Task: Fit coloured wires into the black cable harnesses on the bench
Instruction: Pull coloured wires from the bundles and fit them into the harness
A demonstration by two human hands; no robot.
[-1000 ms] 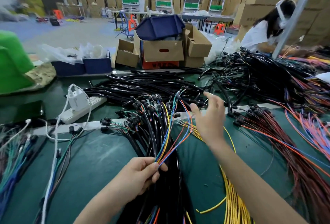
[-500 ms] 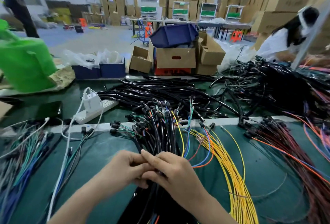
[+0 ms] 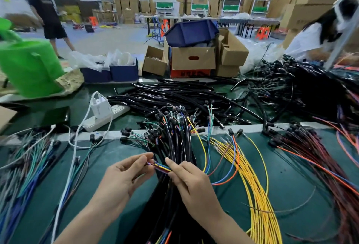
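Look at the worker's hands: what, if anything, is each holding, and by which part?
Both pinch one small bunch of coloured wires near its ends: the left hand at the tips, the right hand just behind.

bright, even overhead ceiling lights | soft shadows | wide-angle bending at edges | edges and background blurred

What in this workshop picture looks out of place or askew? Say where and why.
Behind the bench, the blue bin lies tilted, seemingly upside down, atop an open cardboard box, like a makeshift lid rather than a container.
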